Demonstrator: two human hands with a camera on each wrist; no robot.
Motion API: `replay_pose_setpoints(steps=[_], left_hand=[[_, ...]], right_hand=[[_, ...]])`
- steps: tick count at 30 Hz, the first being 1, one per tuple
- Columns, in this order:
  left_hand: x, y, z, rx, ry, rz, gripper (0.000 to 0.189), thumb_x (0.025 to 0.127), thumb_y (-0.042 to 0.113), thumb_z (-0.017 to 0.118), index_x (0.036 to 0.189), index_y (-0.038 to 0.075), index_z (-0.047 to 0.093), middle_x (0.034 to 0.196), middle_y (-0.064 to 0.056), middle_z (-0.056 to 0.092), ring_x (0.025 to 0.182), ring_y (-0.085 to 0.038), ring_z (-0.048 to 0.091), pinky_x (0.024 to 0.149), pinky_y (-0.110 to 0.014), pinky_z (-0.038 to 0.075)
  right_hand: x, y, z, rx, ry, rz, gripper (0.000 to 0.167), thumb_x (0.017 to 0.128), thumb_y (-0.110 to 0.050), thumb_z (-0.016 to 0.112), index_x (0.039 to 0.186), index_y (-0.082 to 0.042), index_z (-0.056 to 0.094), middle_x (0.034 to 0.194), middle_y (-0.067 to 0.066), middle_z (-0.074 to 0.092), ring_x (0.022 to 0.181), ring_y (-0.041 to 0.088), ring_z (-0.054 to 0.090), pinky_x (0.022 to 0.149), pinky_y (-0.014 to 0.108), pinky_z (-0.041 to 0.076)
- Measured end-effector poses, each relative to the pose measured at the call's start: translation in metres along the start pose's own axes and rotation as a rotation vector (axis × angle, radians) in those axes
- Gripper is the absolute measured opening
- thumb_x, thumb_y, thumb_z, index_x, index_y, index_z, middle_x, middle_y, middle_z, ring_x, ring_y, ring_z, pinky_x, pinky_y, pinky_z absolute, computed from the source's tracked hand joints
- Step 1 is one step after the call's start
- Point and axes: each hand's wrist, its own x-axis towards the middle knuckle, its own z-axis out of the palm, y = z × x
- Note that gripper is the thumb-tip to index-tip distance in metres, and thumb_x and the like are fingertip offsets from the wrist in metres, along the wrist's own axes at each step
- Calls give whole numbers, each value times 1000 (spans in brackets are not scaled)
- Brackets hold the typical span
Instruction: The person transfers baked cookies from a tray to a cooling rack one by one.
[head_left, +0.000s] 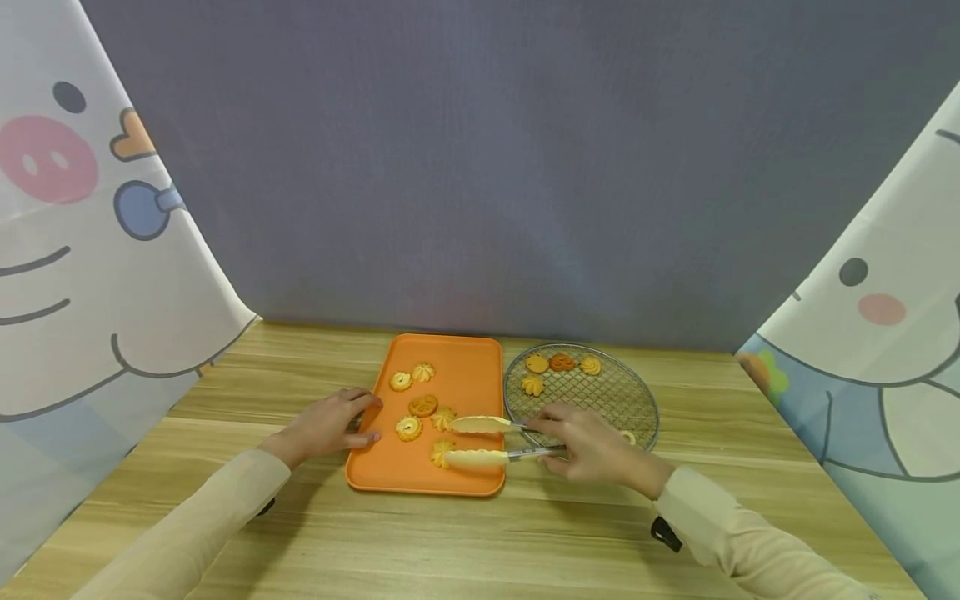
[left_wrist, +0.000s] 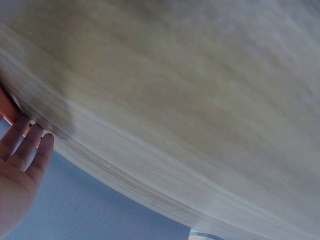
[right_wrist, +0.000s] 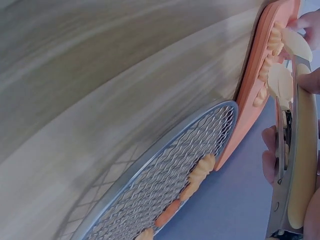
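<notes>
Towards the near edge of the tray [head_left: 390, 468], a cookie [head_left: 439, 455] lies leftward of the right hand [head_left: 592, 443], whose grip pinches the tongs [head_left: 480, 458]. Their spread tips point at it, long axis along that edge. A second cookie [head_left: 442, 418] sits just beyond. The left hand [head_left: 326, 427], nearer both, touches the left edge, fingers relaxed.

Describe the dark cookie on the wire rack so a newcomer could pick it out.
Right of the orange tray lies the round wire rack. Along its far edge, the dark cookie sits between two yellow cookies; its reddish-brown colour sets it apart.
</notes>
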Motion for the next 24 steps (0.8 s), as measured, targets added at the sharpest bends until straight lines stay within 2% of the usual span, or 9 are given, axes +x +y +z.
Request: replay_pose_setpoints(steps=[6, 12, 24], left_hand=[[0, 1, -1, -7, -13, -11, 50, 82, 44, 63, 118, 9, 58, 121, -18, 55, 108, -36, 55, 87, -50, 46], [0, 2, -2, -4, -18, -16, 51, 82, 44, 63, 119, 9, 57, 122, -19, 55, 108, -37, 55, 87, -50, 46], [0, -1, 1, 5, -10, -9, 51, 81, 45, 63, 119, 10, 57, 121, -17, 55, 108, -35, 55, 87, -49, 47]], right_hand=[[3, -6, 2, -6, -25, -9, 47, 70, -23, 73, 113, -7, 64, 102, 4, 62, 78, 9, 54, 64, 19, 47], [5, -7, 6, -3, -26, -24, 46, 69, -21, 74, 111, -6, 65, 92, -2, 58, 71, 4, 46, 59, 15, 42], [10, -8, 8, 5, -56, -7, 44, 71, -23, 71, 112, -8, 64, 91, -2, 58, 66, 2, 43, 51, 10, 36]])
